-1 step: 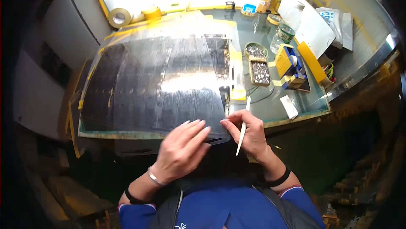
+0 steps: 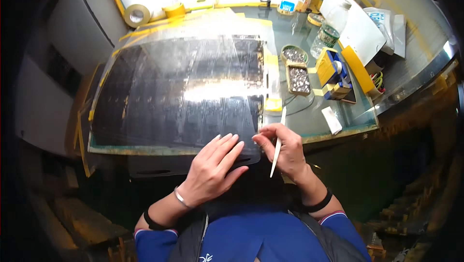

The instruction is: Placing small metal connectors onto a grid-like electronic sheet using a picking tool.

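My left hand (image 2: 215, 167) lies flat with fingers stretched, on the near edge of a clear sheet (image 2: 203, 136) covering a dark panel with rows of strips (image 2: 159, 97). The sheet overhangs the table's front edge, and slots show in its near border. At the near right corner of the panel, my right hand (image 2: 286, 148) is closed around a slim white stick (image 2: 277, 154) with pointed ends, which slants between its fingers. The thumb and forefinger of that hand curl toward the sheet's edge; whether they pinch it, I cannot tell.
Right of the panel stand two small trays of grey bits (image 2: 298, 79), a blue and yellow holder (image 2: 331, 73) and a clear bottle (image 2: 325, 39). A folded white paper (image 2: 331, 119) lies near the table's right edge. Tape rolls (image 2: 137, 15) sit at the back left.
My left hand has shifted slightly right and now lies flatter, its thumb stretched out to the right. My right hand and the white stick have hardly moved.
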{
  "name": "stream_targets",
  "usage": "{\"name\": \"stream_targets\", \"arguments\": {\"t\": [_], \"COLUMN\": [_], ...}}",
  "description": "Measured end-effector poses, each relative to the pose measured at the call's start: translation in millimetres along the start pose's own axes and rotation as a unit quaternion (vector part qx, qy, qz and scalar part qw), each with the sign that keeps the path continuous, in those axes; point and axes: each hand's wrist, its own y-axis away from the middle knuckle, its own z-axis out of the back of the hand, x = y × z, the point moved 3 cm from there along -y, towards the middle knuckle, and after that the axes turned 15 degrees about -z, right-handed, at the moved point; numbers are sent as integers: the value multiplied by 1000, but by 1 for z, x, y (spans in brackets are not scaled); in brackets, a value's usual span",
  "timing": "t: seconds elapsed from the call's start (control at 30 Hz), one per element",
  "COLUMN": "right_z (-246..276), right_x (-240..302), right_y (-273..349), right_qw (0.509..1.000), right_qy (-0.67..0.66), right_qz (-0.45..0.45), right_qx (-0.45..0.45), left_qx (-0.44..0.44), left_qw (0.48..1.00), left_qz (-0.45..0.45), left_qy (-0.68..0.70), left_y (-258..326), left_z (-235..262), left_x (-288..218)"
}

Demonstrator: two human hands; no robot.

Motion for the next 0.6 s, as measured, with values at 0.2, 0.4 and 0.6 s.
{"name": "stream_targets", "arguments": {"t": [0.2,0.4,0.6], "right_z": [26,12,8], "right_x": [2,11,10], "right_y": [-2,4,1], "right_qw": [995,972,970], "right_qy": [14,63,69], "right_qz": [94,184,196], "right_qx": [18,131,124], "left_qx": [-40,3,8], "left_qw": [995,998,997], "left_qz": [-43,-43,-26], "left_qy": [-82,-48,-69], "left_y": [31,24,20], "left_z": [-17,-6,-10], "left_x": [29,32,23]}}
